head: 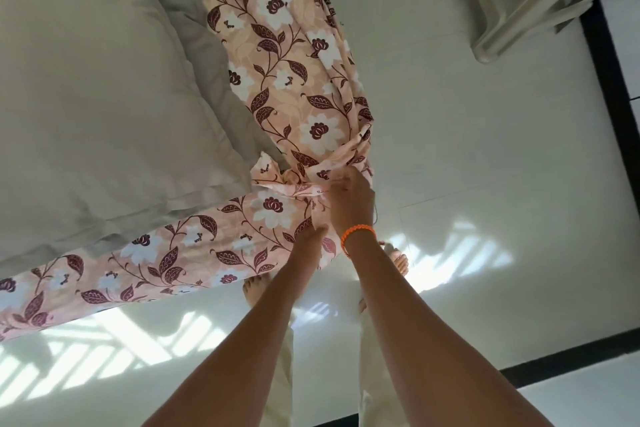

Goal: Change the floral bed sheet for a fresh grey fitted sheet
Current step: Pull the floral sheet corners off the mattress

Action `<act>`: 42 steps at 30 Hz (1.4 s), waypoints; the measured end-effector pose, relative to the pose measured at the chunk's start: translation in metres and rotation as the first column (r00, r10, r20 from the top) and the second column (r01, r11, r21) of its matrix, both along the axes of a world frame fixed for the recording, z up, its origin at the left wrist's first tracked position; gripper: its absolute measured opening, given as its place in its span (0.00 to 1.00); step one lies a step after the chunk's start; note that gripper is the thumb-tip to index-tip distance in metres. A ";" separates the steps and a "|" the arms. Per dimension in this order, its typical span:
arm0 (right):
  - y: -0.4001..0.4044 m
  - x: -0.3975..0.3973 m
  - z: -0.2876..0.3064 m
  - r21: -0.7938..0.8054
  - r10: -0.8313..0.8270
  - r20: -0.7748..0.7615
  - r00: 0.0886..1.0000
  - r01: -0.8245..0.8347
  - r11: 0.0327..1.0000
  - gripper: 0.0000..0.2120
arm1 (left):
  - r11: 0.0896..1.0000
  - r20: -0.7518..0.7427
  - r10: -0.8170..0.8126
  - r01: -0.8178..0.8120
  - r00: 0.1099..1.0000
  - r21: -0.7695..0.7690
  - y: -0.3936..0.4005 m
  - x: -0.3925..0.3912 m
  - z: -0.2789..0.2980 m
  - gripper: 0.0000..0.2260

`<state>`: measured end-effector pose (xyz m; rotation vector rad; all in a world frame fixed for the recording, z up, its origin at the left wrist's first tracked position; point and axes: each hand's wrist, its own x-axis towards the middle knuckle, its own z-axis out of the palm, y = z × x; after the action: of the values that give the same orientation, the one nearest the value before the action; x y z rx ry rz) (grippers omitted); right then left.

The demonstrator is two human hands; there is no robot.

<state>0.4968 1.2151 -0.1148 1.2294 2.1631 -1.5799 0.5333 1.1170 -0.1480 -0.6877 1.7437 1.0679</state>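
The pink floral bed sheet point(277, 87) hangs over the sides of the mattress and is bunched into a knot at the near corner. My right hand point(349, 194), with an orange bracelet at the wrist, pinches the knotted fabric at that corner. My left hand point(308, 239) is just below it, its fingers against the hanging floral cloth; whether they grip it is unclear. A grey quilted cover point(104, 97) lies over the top of the bed. No separate folded grey sheet is visible.
A pale plastic chair point(512, 0) stands on the white tiled floor point(485, 149) at the upper right. Dark tile strips run along the right side. My bare feet stand by the bed corner, with sunlight patches on the floor.
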 end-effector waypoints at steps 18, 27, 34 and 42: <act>0.065 0.063 -0.002 -0.044 0.247 0.179 0.952 -0.243 0.969 0.10 | 0.921 -0.207 -0.056 -0.029 0.977 -0.388 0.017 -0.016 0.060 0.16; 0.140 0.015 0.088 -0.049 0.461 0.145 0.875 -0.459 0.887 0.10 | 0.860 -0.105 0.510 -0.509 0.853 0.045 0.076 -0.044 0.128 0.06; 0.166 -0.093 0.143 -0.248 0.469 0.026 0.883 -0.448 0.859 0.14 | 0.799 -0.066 0.601 -0.595 0.797 0.086 0.108 -0.105 0.156 0.09; 0.180 -0.275 0.143 -0.107 0.644 0.113 0.757 -0.635 0.765 0.13 | 0.668 -0.101 0.744 -0.739 0.661 0.088 0.137 -0.256 0.150 0.10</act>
<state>0.2220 1.3956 0.0281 0.4554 2.0909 -1.1966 0.2776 1.2540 0.0025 -1.4118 1.5451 1.7259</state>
